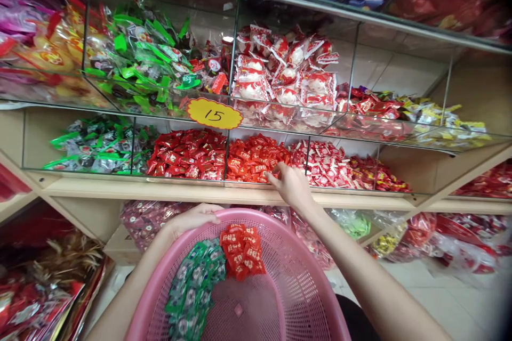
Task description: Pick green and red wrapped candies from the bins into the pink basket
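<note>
My left hand [199,218] grips the far left rim of a pink plastic basket [308,272], fingers over the edge. Inside the basket, a pile of green-wrapped candies [196,285] lies at the left, beside a smaller heap of red-orange candies [242,250]. My right hand [291,184] is at the front edge of a low shelf compartment, its bent fingers slightly apart over matching red-orange candies [254,154]. No candy shows between those fingers. Darker red candies [188,157] fill the compartment to the left, and pink-and-white candies [324,162] the one to the right.
Clear dividers split the shelves. A yellow tag [215,113] marked 15 hangs from the upper shelf edge. Above are green-wrapped sweets [152,58] and red-and-white packets [284,74]. A wooden ledge [160,189] runs below, with bagged goods [424,234] at the lower right.
</note>
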`<action>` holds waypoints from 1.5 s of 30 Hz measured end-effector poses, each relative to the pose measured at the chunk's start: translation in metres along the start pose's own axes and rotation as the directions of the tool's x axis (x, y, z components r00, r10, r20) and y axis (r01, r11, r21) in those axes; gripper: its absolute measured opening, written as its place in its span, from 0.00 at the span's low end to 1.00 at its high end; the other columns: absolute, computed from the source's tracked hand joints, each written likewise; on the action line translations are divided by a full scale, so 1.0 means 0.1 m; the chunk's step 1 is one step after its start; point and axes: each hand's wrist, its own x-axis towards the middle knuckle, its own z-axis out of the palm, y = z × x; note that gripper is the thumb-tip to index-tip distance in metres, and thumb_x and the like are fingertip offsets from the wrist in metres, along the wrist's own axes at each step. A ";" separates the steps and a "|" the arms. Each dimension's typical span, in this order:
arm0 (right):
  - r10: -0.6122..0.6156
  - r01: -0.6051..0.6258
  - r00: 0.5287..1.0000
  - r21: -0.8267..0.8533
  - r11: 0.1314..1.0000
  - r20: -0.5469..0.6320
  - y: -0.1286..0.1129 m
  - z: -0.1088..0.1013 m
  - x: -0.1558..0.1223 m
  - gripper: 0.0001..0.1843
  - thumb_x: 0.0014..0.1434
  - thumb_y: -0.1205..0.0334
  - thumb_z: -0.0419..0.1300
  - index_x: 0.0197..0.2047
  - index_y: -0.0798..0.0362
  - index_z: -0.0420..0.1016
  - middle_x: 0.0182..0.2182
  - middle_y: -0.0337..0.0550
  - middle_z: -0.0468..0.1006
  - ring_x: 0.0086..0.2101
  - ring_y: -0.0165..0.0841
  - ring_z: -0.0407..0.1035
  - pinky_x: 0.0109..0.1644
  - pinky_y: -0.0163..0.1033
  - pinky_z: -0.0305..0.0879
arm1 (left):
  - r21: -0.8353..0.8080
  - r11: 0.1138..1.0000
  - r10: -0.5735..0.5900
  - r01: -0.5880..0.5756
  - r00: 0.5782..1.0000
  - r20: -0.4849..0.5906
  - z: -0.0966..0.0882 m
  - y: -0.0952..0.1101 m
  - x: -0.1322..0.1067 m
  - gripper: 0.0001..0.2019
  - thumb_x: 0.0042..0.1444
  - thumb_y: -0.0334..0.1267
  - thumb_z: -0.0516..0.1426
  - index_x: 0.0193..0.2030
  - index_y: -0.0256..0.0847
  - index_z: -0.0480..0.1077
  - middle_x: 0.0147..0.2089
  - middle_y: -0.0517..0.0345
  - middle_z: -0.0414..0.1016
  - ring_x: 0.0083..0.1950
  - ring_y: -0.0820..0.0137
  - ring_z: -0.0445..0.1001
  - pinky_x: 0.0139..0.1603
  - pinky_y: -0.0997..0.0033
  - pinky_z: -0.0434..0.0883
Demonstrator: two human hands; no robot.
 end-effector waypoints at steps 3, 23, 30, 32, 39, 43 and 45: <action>0.120 -0.102 0.988 -0.175 0.979 0.100 -0.11 -0.01 0.31 0.21 0.55 0.45 0.53 0.38 0.55 0.72 0.35 0.54 0.76 0.38 0.40 0.71 0.37 0.39 0.62 | -0.017 1.000 0.002 -0.001 1.000 0.007 0.02 0.04 -0.03 0.20 0.45 0.33 0.57 0.48 0.38 0.71 0.39 0.59 0.77 0.36 0.73 0.71 0.38 0.76 0.65; 0.189 -0.123 0.935 -0.226 0.966 0.300 -0.17 0.01 0.48 0.21 0.48 0.54 0.60 0.45 0.56 0.72 0.43 0.55 0.74 0.43 0.41 0.69 0.43 0.41 0.63 | -0.044 0.998 -0.040 0.040 0.999 0.003 0.08 0.13 -0.07 0.20 0.45 0.34 0.57 0.48 0.38 0.71 0.39 0.58 0.76 0.35 0.71 0.72 0.36 0.75 0.67; 0.173 -0.130 0.913 -0.138 0.982 0.370 -0.08 -0.06 0.51 0.21 0.45 0.53 0.60 0.40 0.56 0.74 0.39 0.53 0.76 0.38 0.38 0.70 0.35 0.37 0.62 | -0.038 0.998 -0.040 0.040 0.999 0.006 0.06 0.10 -0.06 0.20 0.45 0.34 0.57 0.48 0.38 0.70 0.41 0.57 0.76 0.38 0.70 0.72 0.39 0.74 0.67; 0.150 -0.121 0.922 -0.102 0.987 0.357 -0.02 -0.14 0.49 0.20 0.44 0.52 0.60 0.38 0.57 0.74 0.35 0.52 0.76 0.34 0.36 0.69 0.32 0.36 0.61 | -0.033 0.999 -0.022 0.023 1.000 0.016 0.05 0.09 -0.06 0.20 0.45 0.34 0.57 0.48 0.38 0.70 0.41 0.57 0.76 0.39 0.69 0.72 0.40 0.74 0.67; -0.069 0.022 0.967 0.190 0.981 0.245 0.26 -0.53 0.10 0.15 0.47 0.51 0.58 0.26 0.55 0.73 0.19 0.38 0.67 0.22 0.27 0.58 0.25 0.34 0.52 | 0.010 0.999 -0.032 0.032 0.999 0.002 0.09 0.14 -0.07 0.21 0.44 0.35 0.57 0.47 0.37 0.71 0.40 0.57 0.77 0.38 0.69 0.72 0.39 0.74 0.67; -0.245 0.042 0.893 0.474 0.880 0.377 0.25 -0.19 -0.35 0.16 0.51 0.51 0.55 0.33 0.55 0.73 0.17 0.34 0.64 0.19 0.25 0.53 0.22 0.32 0.49 | 0.017 1.000 -0.025 0.025 1.000 -0.015 0.12 0.19 -0.09 0.20 0.43 0.35 0.57 0.46 0.37 0.72 0.40 0.57 0.77 0.37 0.70 0.72 0.38 0.74 0.67; -0.274 0.057 0.871 0.471 0.880 0.408 0.21 0.10 -0.56 0.13 0.51 0.54 0.56 0.35 0.54 0.73 0.19 0.34 0.65 0.20 0.25 0.55 0.24 0.32 0.50 | 0.028 0.999 -0.019 0.020 0.999 -0.025 0.13 0.19 -0.09 0.20 0.43 0.35 0.57 0.46 0.37 0.72 0.39 0.58 0.77 0.36 0.71 0.72 0.37 0.74 0.66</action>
